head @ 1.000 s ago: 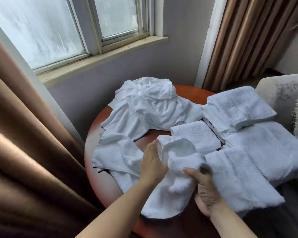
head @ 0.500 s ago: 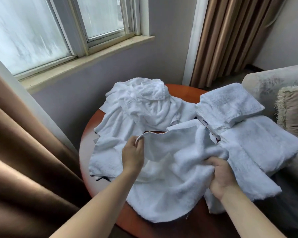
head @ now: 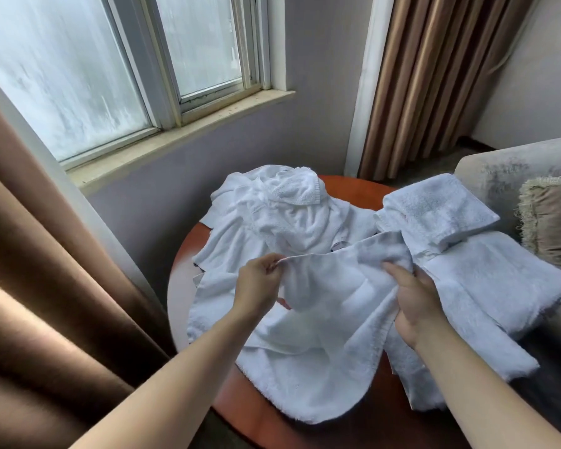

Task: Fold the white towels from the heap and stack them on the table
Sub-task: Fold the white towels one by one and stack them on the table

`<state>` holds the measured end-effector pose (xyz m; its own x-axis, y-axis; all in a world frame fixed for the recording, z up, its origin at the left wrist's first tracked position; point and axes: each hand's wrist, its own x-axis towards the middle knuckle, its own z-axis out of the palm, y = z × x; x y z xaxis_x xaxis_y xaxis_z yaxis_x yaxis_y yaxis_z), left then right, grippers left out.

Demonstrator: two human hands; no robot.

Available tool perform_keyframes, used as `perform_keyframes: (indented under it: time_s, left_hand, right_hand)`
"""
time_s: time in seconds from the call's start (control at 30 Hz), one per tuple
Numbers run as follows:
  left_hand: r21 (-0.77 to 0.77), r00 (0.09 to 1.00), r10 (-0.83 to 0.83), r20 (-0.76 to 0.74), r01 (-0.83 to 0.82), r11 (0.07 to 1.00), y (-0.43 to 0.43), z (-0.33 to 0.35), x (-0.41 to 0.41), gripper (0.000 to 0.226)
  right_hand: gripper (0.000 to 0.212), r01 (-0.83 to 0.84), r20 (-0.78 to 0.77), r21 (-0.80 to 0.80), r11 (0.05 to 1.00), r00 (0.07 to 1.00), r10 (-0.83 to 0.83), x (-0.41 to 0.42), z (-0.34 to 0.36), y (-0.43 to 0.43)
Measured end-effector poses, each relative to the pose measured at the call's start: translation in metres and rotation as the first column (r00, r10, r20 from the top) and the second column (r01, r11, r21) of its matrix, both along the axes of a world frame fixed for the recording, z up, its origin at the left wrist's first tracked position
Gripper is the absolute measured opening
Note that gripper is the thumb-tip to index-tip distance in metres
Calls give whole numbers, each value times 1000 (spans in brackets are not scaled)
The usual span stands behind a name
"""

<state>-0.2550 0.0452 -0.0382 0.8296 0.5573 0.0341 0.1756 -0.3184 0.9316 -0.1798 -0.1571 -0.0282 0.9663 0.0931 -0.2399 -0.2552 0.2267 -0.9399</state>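
Both hands hold one white towel above the near desk: left hand pinches its upper edge, right hand grips the opposite side; the heap lies beyond.

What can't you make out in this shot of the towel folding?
Head view:
- Heap: towel count unclear, layers overlap.
- Right hand: most fingers hidden behind the held towel.
- Table: mostly covered by towels, near rim cut by the bottom edge.
- Cushion: cut off by the right edge.
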Motion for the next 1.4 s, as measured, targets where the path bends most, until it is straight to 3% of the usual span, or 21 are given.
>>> perform_keyframes:
  time_s: [0.1, 0.17, 0.23, 0.3, 0.43, 0.6, 0.7, 0.77, 0.93, 1.07, 1.17, 1.27, 1.33, 1.4]
  left_hand:
    - [-136, 999, 52, 18, -49, 989, -6, 8, 0, 19]
    - [-325, 997, 72, -38, -80, 942, -13, 18, 1, 31]
    - [-545, 999, 11, -46, -35, 837, -21, 28, -1, 46]
    - [-622, 998, -52, 29, 59, 781, -30, 34, -4, 52]
    - [-597, 977, -83, 198, 187, 780, -40, 34, -12, 31]
    - [-604, 985, -26, 170, 125, 787, -48, 33, -15, 25]
    - [-600, 995, 48, 85, 13, 800, -54, 33, -11, 27]
    - [-600, 995, 41, 90, 22, 800, -60, 33, -9, 19]
    - [-528, 982, -37, 187, 133, 839, -70, 30, -9, 32]
    - [-516, 966, -89, 243, 206, 831, -72, 27, -12, 42]
    - [-519, 974, -24, 225, 140, 843, -70, 25, -11, 26]
    - [-503, 982, 11, 187, 87, 860, -59, 22, -10, 24]
    - [-450, 979, -51, 196, 136, 883, -52, 20, -13, 26]
    - [-363, 951, -207, 228, 281, 888, -46, 17, -17, 22]
  right_hand:
    - [10, 179, 30, -88, 980, 984, -177, -1, 0, 10]
    - [10, 253, 54, -98, 963, 967, -248, -8, 2, 17]
    - [14, 255, 139, -135, 957, 962, -237, -21, 6, 28]
    - [19, 176, 281, -240, 955, 954, -106, -35, 7, 38]
    - [29, 37, 438, -404, 914, 885, 158, -51, 5, 50]
    - [23, 170, 681, -432, 886, 705, 197, -55, 2, 51]
    - [27, 322, 682, -423, 847, 728, 64, -52, 3, 51]
    - [30, 336, 676, -430, 838, 736, 51, -52, 6, 52]
    - [30, 165, 661, -544, 822, 688, 300, -61, 6, 56]
    - [35, 208, 674, -633, 746, 621, 399, -61, 3, 53]
    - [43, 93, 595, -681, 726, 647, 476, -64, 2, 52]
    - [51, -130, 487, -607, 784, 719, 497, -66, 1, 47]
    - [40, -69, 476, -533, 843, 799, 367, -58, -4, 41]
    - [44, 19, 453, -568, 823, 842, 293, -47, -10, 33]
